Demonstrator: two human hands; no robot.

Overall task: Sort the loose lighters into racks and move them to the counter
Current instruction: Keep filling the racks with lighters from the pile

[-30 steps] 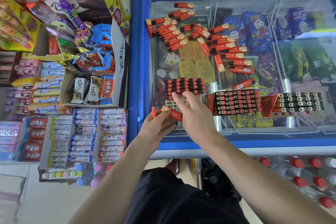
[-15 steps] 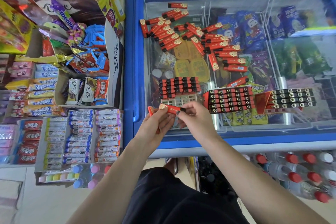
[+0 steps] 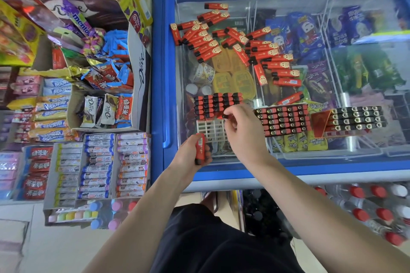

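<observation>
Two grips busy | left hand clasps lighters | right hand pinches lighter | Dove box

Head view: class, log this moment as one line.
left hand: holds lighters | right hand: slots lighter into rack | pile: unsorted

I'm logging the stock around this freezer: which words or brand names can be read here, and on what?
"Dove": white side of the cardboard display box.
"Dove": chocolate packets in that box.
"mentos": purple roll at the upper left.
Print on the loose lighters, candy tubes and freezer packets: too small or blurred.
</observation>
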